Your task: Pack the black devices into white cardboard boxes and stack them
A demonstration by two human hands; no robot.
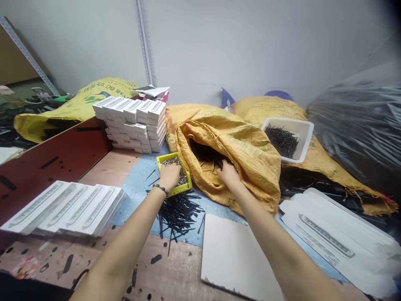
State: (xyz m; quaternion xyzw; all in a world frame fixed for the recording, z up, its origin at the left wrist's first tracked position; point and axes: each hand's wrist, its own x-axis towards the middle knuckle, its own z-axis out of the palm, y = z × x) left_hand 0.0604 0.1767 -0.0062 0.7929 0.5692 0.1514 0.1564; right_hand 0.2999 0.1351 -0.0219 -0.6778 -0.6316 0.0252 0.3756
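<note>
My left hand (170, 174) reaches into a small yellow tray (189, 184) full of small shiny metal pieces. Its fingers curl down among them, so what they pinch, if anything, is hidden. At the mouth of an orange woven sack (258, 161) is my right hand (228, 173), fingers bent around a dark, ridged thing (219, 162) that I cannot make out. The inside of the sack is mostly in shadow. Just below the tray lies a loose heap of thin black rods (178, 213) on a blue mat (134, 184).
White boxes (131, 121) are stacked behind the tray; more boxes (65, 207) lie front left. A pale board (234, 259) lies before the sack. At right are a flattened printed carton (332, 238), a white bin (305, 142) of dark rods and a black plastic bag (360, 121).
</note>
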